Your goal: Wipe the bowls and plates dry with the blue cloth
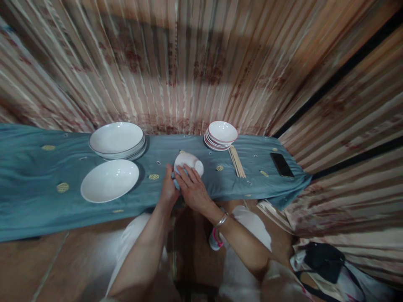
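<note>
Both hands are busy with one white bowl (185,159), with a light blue cloth (176,183) pressed against it. The left hand (170,188) is curled round the near left side of the bowl, thumb up. The right hand (192,188) lies over the outer wall, fingers close together and pointing towards eleven o'clock. So neither hand is free.

The work looks to be in its middle: this bowl seems to be getting a wipe and is not yet set down. Other dishes stand on the worktop (170,144), but nothing shows which of them are finished and which are left, so the count cannot be told.

The bowl is over the middle of the worktop, apparently lifted, and tilted on its side, with its small foot towards three o'clock. Its outside is plain and glossy; its mouth and inside are hidden.

Taking the bowl as the clock's centre, with twelve away from the person, a stack of small bowls (223,131) with red rims sits between one and two. A bundle of chopsticks (237,162) lies at three, its far end close to that stack, and a dark phone (281,164) lies further out at three. A single white plate (110,181) is just below nine, and a stack of plates (116,139) is between nine and ten.
</note>
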{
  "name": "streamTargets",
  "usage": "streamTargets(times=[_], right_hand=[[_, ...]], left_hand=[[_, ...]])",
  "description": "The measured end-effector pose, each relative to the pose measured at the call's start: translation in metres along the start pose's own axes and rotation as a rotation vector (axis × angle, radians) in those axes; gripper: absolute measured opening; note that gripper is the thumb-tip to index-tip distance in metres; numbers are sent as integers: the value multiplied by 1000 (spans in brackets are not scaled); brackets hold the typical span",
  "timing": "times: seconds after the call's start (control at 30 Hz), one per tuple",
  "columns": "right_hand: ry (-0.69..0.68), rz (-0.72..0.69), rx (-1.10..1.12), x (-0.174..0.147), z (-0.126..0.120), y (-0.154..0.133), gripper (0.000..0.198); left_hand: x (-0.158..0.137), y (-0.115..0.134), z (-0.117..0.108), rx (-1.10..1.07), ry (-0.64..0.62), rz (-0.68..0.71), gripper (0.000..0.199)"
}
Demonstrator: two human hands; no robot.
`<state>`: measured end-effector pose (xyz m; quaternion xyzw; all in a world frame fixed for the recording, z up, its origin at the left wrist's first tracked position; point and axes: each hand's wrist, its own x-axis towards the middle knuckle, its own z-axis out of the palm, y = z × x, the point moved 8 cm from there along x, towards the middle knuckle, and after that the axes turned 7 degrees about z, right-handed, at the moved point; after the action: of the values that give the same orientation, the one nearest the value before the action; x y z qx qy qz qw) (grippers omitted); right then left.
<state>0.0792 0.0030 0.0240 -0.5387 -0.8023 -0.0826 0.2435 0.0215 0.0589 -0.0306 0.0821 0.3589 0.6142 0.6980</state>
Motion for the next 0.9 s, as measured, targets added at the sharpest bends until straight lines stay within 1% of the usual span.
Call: streamTargets(times=[0.07, 0.13, 0.2, 0.3, 0.37, 0.47, 0.53, 0.63, 0.7, 0.77, 0.83, 0.9], right_hand=[[3, -2, -12, 6, -7, 0, 50], [9, -6, -12, 13, -16, 1, 49], [13, 2, 0, 21, -23, 3, 48], [-6, 34, 32, 34, -32, 10, 45], [-24, 56, 63, 43, -35, 17, 44], [-44, 110, 128, 56, -36, 31, 42], [-66, 147, 201, 64, -35, 43, 41], [-109, 201, 368, 73, -29, 63, 38], [-126, 286, 497, 77, -22, 81, 33], [-145, 413, 639, 78, -12, 101, 26], [-179, 545, 786, 75, 1, 119, 21], [-189, 648, 894, 69, 13, 133, 21]], left_hand=[[-3, 1, 4, 16, -4, 10, 36], [-5, -1, 9, 33, -41, -4, 41], [-4, -1, 13, 43, -80, 14, 43], [-1, 1, 14, 88, -124, 89, 42], [2, 5, 12, 207, -147, 163, 38], [4, 12, 11, 396, -177, 274, 24], [4, 15, 12, 455, -207, 320, 19], [5, 15, 12, 488, -254, 361, 23], [6, 14, 12, 496, -285, 372, 26], [7, 13, 11, 506, -306, 377, 30], [8, 13, 10, 508, -305, 386, 35], [9, 15, 7, 529, -278, 401, 39]])
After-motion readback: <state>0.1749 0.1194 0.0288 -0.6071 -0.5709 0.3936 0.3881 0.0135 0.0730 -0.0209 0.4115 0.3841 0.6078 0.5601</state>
